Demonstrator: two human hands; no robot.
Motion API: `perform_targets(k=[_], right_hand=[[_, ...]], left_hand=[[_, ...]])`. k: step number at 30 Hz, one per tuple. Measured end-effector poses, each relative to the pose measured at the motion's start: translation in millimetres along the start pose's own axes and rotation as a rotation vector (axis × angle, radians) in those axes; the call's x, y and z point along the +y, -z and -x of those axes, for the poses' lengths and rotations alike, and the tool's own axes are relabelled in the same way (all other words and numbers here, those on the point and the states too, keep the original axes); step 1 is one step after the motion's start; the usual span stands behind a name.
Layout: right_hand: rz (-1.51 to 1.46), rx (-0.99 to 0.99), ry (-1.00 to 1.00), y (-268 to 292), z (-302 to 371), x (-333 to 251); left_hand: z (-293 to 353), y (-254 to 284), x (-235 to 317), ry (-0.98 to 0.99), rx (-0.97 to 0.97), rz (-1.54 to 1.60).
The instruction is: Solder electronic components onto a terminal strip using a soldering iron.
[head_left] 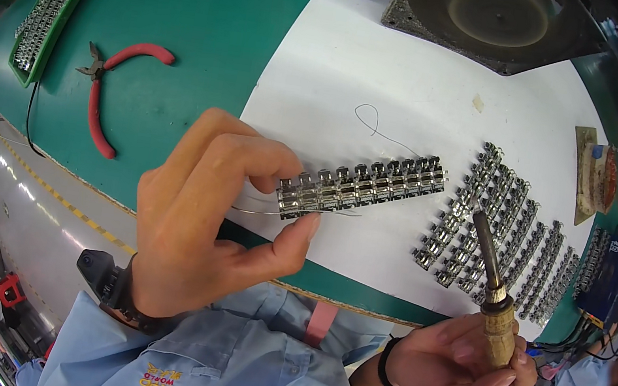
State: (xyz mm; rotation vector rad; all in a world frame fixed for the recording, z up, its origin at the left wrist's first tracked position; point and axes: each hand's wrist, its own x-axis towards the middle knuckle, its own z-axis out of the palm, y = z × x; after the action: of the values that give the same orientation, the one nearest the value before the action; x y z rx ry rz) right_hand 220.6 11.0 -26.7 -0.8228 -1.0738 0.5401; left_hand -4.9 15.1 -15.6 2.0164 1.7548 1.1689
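Between thumb and fingers, my left hand (204, 201) pinches one end of a strip of small silvery metal connectors (362, 187), held tilted up to the right over the white sheet (326, 76). A thin solder-like wire (254, 211) passes by the thumb and along the strip's lower edge. My right hand (451, 366) is wrapped around the handle of a soldering iron (497, 313). Its tip points up and away, over several rows of similar connector strips (472, 225) lying on the sheet. The tip is apart from the held strip.
Red-handled cutting pliers (98, 74) lie open on the green table (214, 27). A green tray (71, 18) of strips stands far left. A black fan (499, 18) is at the back. A loose wire (375, 127), a worn block (595, 178) and a blue box (606, 281) are also there.
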Motion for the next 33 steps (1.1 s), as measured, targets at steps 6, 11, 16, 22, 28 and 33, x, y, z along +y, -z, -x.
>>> perform_targets(k=[6,11,16,22,28,33], right_hand=[[-0.005,-0.006,0.012,9.2,2.7,2.6],[0.088,0.023,0.261,12.3,2.5,16.0],[0.486,0.132,0.359,-5.2,-0.5,14.9],[0.069,0.092,0.2,-33.0,-6.1,-3.4],[0.132,0.041,0.28,-26.2,-5.0,3.1],[0.228,0.025,0.106,-14.4,-1.3,-0.9]], left_hand=[[-3.5,5.1,0.8,0.003,-0.013,0.075],[7.8,50.9,-10.0,0.18,0.054,0.037],[12.1,115.8,-72.5,0.457,0.562,-0.154],[-7.7,210.4,-169.9,0.392,0.766,-0.417],[-6.6,228.0,-192.4,0.487,0.72,-0.635],[-9.7,194.2,-133.7,0.452,0.57,-0.639]])
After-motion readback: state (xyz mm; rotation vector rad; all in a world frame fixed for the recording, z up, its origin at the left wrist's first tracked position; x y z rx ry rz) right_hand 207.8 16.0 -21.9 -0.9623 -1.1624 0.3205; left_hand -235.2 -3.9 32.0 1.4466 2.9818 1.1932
